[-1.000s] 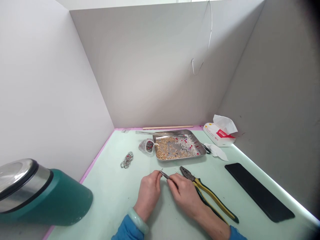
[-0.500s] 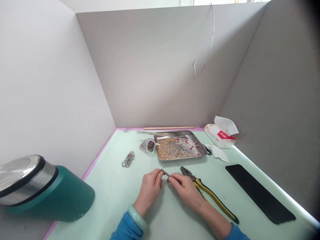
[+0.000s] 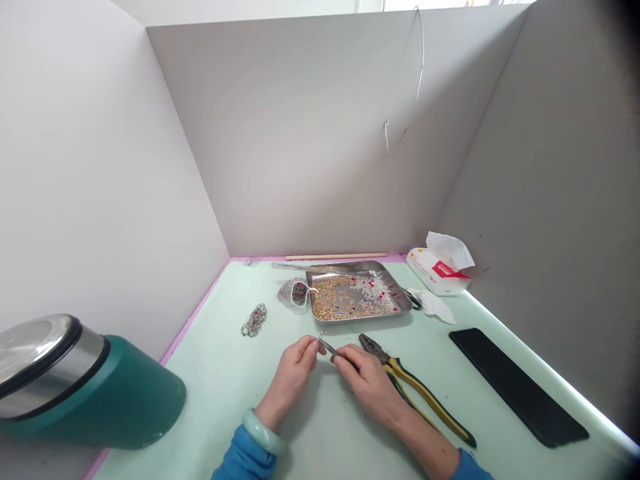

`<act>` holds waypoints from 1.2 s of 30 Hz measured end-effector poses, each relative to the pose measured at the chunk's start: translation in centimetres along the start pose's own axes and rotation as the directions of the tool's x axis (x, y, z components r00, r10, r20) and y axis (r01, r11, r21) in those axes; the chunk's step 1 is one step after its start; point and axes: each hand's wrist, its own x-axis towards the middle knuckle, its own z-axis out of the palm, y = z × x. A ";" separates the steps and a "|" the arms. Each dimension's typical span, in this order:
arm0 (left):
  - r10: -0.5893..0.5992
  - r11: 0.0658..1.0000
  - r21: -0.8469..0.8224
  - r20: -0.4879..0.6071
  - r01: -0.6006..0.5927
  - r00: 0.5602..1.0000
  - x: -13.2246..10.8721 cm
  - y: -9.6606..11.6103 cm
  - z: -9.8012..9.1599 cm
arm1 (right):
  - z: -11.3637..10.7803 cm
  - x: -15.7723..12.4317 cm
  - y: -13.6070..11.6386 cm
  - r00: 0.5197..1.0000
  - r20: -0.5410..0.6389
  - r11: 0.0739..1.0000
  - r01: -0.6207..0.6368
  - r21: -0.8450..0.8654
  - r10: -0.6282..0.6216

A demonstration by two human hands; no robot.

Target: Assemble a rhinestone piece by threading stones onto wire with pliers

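Observation:
My left hand (image 3: 294, 370) and my right hand (image 3: 367, 380) meet over the pale green table, just in front of a steel tray (image 3: 403, 299) of gold and red beads. My right hand grips a small dark pointed tool (image 3: 327, 347), its tip reaching my left fingertips. My left fingers are pinched on a tiny metal piece at that tip, too small to name. Yellow-handled pliers (image 3: 417, 393) lie flat beside my right hand.
A green jug with a steel lid (image 3: 85, 383) lies at the near left. A small beaded chain (image 3: 254, 320) and a bead pouch (image 3: 295, 291) sit left of the tray. A tissue pack (image 3: 437, 267), a black phone (image 3: 517, 387), a wooden stick (image 3: 335, 256) and a hanging wire (image 3: 407, 100) are also here.
Both hands stayed together at the tool, shifting only slightly; my left fingers moved a little up toward the tool's tip. The view wobbled.

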 end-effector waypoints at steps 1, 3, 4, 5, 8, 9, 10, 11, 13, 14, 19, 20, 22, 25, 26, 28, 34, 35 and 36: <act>-0.002 1.000 -0.006 0.001 0.002 1.000 0.0 -0.1 0.0 | 0.1 0.0 0.0 1.000 0.004 1.000 0.013 -0.003 -0.013; 0.002 1.000 0.000 0.005 -0.002 1.000 0.1 -0.2 0.1 | 0.2 -0.1 0.2 1.000 0.000 1.000 0.028 -0.014 -0.028; 0.005 1.000 0.009 0.005 -0.005 1.000 0.1 -0.2 0.1 | 0.3 -0.1 0.2 0.999 -0.006 0.999 0.031 -0.022 -0.032; 0.008 1.000 0.023 0.004 -0.008 1.000 0.1 -0.2 0.1 | 0.3 -0.2 0.3 0.999 -0.012 0.999 0.035 -0.032 -0.035; 0.033 0.995 0.098 -0.013 -0.032 0.999 0.0 0.1 0.3 | 0.5 -0.4 0.4 0.998 -0.029 0.996 0.045 -0.072 -0.048; 0.051 0.990 0.133 -0.022 -0.048 0.998 0.0 0.2 0.4 | 0.5 -0.4 0.4 0.998 -0.033 0.995 0.042 -0.087 -0.045; 0.072 0.983 0.171 -0.033 -0.065 0.997 -0.1 0.4 0.5 | 0.5 -0.5 0.3 0.999 -0.038 0.994 0.033 -0.102 -0.037; 0.093 0.974 0.210 -0.044 -0.082 0.995 -0.1 0.5 0.6 | 0.5 -0.5 0.2 0.999 -0.043 0.993 0.019 -0.116 -0.024; 0.121 0.952 0.292 -0.080 -0.093 0.989 -0.3 0.6 0.9 | 0.6 -0.4 -0.1 0.999 -0.046 0.993 -0.023 -0.120 0.018; 0.128 0.937 0.339 -0.104 -0.086 0.986 -0.4 0.6 1.1 | 0.6 -0.4 -0.3 0.998 -0.031 0.994 -0.058 -0.095 0.055; 0.181 0.826 0.562 -0.187 -0.046 0.966 -0.7 -0.1 2.0 | 0.8 -0.3 -0.6 0.980 0.060 0.981 -0.191 0.018 0.190; 0.190 0.804 0.593 -0.191 -0.041 0.963 -0.7 -0.3 2.2 | 0.9 -0.3 -0.5 0.988 0.017 0.988 -0.153 -0.038 0.153; 0.195 0.778 0.628 -0.204 -0.024 0.959 -0.7 -0.5 2.4 | 1.1 -0.5 -0.3 0.996 -0.066 0.982 -0.071 -0.174 0.060; 0.191 0.806 0.591 -0.215 -0.028 0.958 -0.6 -0.6 2.5 | 1.2 -0.6 0.1 0.997 -0.073 0.970 -0.026 -0.242 0.009; 0.190 0.830 0.556 -0.209 -0.043 0.959 -0.5 -0.5 2.4 | 1.2 -0.6 0.2 0.997 -0.071 0.971 -0.020 -0.237 0.003; 0.185 0.879 0.472 -0.214 -0.064 0.959 -0.4 -0.3 2.0 | 1.2 -0.5 0.4 0.996 -0.092 0.972 -0.003 -0.237 -0.019; 0.097 0.954 0.297 -0.437 0.042 0.894 0.1 0.0 -0.2 | 1.9 -0.8 0.5 0.977 -0.157 0.902 0.066 -0.427 -0.146; 0.089 0.960 0.278 -0.437 0.040 0.895 0.2 0.1 -0.4 | 2.1 -0.9 0.3 0.978 -0.147 0.890 0.065 -0.450 -0.146; 0.089 0.964 0.264 -0.422 0.029 0.902 0.2 0.1 -0.4 | 2.3 -1.0 0.2 0.980 -0.135 0.883 0.065 -0.464 -0.143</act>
